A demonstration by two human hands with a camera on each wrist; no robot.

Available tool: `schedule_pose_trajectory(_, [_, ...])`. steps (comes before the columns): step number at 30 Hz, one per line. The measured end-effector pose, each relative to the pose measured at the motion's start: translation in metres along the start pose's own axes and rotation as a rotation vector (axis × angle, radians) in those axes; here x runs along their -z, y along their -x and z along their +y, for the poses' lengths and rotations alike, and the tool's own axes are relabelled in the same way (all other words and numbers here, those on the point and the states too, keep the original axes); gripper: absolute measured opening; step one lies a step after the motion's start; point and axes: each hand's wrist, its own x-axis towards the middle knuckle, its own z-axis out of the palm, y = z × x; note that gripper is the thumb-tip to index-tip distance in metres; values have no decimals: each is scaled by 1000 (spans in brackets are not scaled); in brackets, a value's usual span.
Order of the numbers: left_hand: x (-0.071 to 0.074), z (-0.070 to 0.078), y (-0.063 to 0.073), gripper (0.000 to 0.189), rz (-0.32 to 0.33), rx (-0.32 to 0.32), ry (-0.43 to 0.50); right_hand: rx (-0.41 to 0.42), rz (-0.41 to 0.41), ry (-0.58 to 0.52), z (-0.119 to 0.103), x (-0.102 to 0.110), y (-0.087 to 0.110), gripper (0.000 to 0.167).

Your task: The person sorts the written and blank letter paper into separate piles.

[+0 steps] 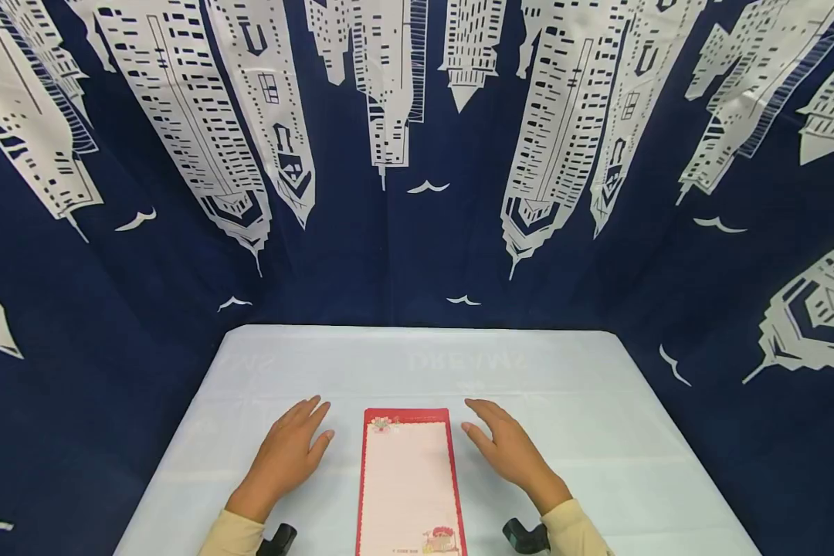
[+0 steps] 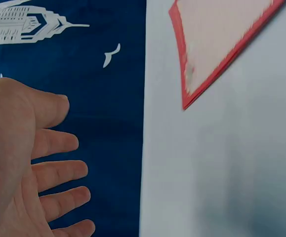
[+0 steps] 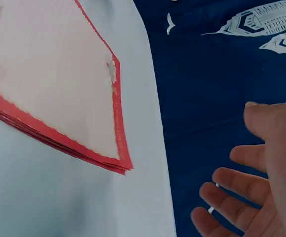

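A stack of red-bordered, pale pink paper sheets [image 1: 408, 479] lies on the white table between the two hands. Its top sheet has a flower at the upper left corner and a small printed picture at the lower right. My left hand [image 1: 288, 452] is held to the left of the stack, fingers extended and thumb apart, holding nothing. To the right of the stack is my right hand [image 1: 510, 448], fingers spread and relaxed, also with nothing in it. In the right wrist view the layered edges of the sheets [image 3: 59, 143] show.
The white-covered table [image 1: 563, 378] has rounded far corners. Behind and beside it hangs a dark blue cloth [image 1: 389, 255] printed with white buildings and birds. A black wrist device [image 1: 278, 539] is on the left wrist, and another black device [image 1: 524, 536] on the right.
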Motion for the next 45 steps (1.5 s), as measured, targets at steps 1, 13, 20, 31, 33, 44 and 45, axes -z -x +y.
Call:
schedule_pose_trajectory(1, [-4,1,2,47,1,21,15,-21,-5,-10,0,-3,1,48])
schedule_pose_trajectory(13, [-50,29,26,37,-174,253,267,-170,-16,-88,-1,-47,30,33])
schedule_pose_trajectory(20, [-63,42,32,43,-184,328,308,-263,-44,-118,-4,-60,39,36])
schedule_pose_trajectory(31, [-77,62,48,41,-106,263,274,-276,-57,-156,-9,-73,53,41])
schedule_pose_trajectory(33, [-79,64,51,43,-96,261,260,-276,-47,-154,-11,-73,56,40])
schedule_pose_trajectory(44, [-84,75,58,50,-68,171,189,-293,-49,-98,-21,-70,60,39])
schedule_pose_trajectory(45, [-85,76,58,50,-63,181,201,-293,-46,-93,-21,-71,60,39])
